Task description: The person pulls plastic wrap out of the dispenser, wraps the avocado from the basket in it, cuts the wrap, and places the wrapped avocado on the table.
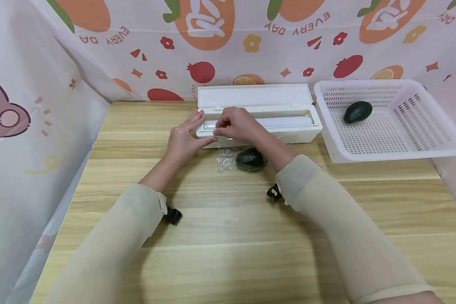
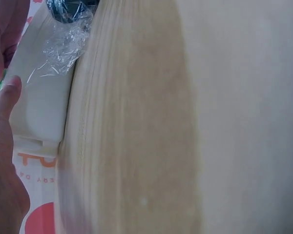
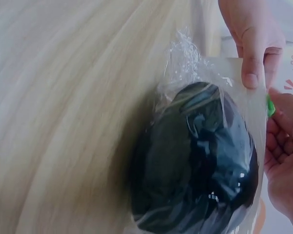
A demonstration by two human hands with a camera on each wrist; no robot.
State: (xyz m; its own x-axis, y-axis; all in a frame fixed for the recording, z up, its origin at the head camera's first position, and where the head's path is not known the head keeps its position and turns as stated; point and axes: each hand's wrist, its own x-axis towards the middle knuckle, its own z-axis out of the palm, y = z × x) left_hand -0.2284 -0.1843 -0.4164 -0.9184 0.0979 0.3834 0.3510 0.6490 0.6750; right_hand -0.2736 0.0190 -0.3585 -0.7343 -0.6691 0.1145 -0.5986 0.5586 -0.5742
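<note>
The white box (image 1: 300,135), lid raised, stands at the back of the table (image 1: 220,236), a film roll (image 1: 284,122) inside. The left hand (image 1: 183,139) grips its left end; the right hand (image 1: 240,124) pinches a green piece (image 3: 270,106) at the front rim. In front lies 1 film-wrapped dark fruit (image 1: 250,159); 1 bare fruit (image 1: 358,112) sits in the basket (image 1: 395,156).

Wood-grain table (image 1: 228,253) carries an open white box (image 1: 300,134); a film-wrapped dark fruit (image 1: 250,159); a white basket (image 1: 387,131).

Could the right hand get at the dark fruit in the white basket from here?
Probably yes: the open-topped basket leaves the dark fruit uncovered, though the right hand would first have to leave the white box.
</note>
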